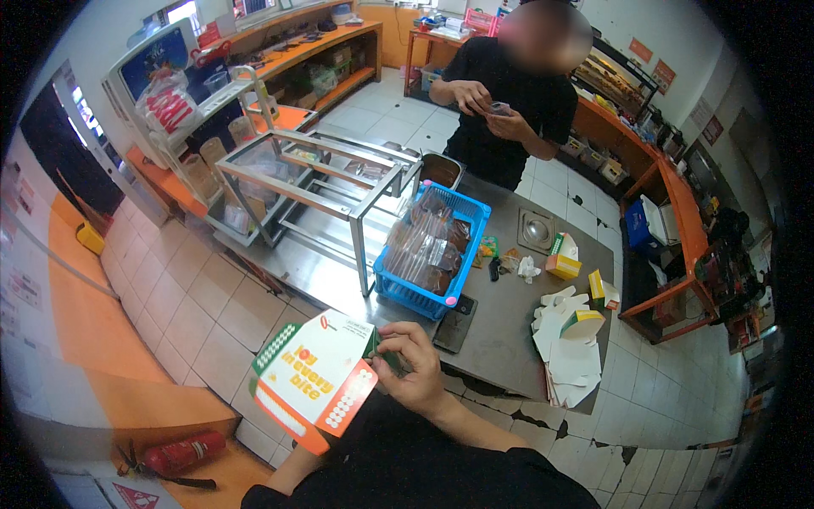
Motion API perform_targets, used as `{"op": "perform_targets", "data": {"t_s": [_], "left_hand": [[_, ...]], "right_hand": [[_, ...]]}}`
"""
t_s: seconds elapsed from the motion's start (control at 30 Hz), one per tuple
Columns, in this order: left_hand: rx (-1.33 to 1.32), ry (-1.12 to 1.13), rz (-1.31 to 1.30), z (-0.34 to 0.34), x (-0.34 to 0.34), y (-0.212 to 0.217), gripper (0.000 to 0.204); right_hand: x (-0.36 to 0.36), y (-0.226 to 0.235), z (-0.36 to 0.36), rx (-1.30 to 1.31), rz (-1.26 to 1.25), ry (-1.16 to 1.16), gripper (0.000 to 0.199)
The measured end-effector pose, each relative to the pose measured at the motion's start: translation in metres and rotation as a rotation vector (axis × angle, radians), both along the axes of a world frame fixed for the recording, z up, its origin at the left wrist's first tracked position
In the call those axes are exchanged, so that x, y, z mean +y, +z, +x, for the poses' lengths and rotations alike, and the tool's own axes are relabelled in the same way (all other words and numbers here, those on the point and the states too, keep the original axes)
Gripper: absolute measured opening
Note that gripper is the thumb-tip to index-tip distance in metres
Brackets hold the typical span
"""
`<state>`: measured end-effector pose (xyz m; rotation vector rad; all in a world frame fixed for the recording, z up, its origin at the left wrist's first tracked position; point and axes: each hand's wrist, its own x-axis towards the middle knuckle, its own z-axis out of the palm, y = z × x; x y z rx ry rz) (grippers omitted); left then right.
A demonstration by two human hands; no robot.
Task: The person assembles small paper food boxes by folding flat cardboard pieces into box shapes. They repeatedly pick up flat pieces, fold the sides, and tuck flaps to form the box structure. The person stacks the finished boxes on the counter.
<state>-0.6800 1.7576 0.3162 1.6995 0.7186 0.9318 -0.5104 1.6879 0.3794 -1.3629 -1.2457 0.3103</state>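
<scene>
My right hand (413, 366) grips the edge of a flat unfolded cardboard box (315, 377), white with orange and green printed panels, held above the floor in front of my chest. My left hand is hidden behind the cardboard box; only the forearm shows below it. Ahead on the steel counter (500, 327) stands a blue plastic basket (434, 250) filled with bagged brown pastries. A black phone (454, 324) lies on the counter just beyond my right hand.
A stack of flat box blanks (570, 352) and small folded boxes (564, 259) lie at the counter's right. A metal-framed glass case (309, 182) stands left. A person in black (509, 102) stands behind the counter. A red fire extinguisher (182, 454) lies on the floor at lower left.
</scene>
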Motion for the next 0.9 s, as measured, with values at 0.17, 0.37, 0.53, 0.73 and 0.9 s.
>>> {"op": "perform_targets", "data": {"t_s": [0.17,0.37,0.53,0.73,0.9], "left_hand": [[0.006,-0.004,0.004,-0.001,-0.002,0.0,0.043],[0.012,-0.006,0.014,0.0,-0.005,-0.001,0.045],[0.013,-0.011,0.022,-0.001,-0.005,-0.001,0.046],[0.021,-0.017,0.028,-0.003,-0.002,0.001,0.047],[0.022,-0.03,0.036,-0.003,-0.001,0.001,0.048]], "right_hand": [[-0.002,0.001,0.002,-0.015,-0.022,-0.013,0.019],[-0.004,0.006,0.005,-0.033,0.002,-0.012,0.014],[-0.004,0.009,0.009,-0.005,-0.012,0.061,0.014],[-0.003,0.008,0.017,-0.023,-0.092,0.108,0.013],[-0.006,0.006,0.017,-0.044,-0.135,0.132,0.013]]}}
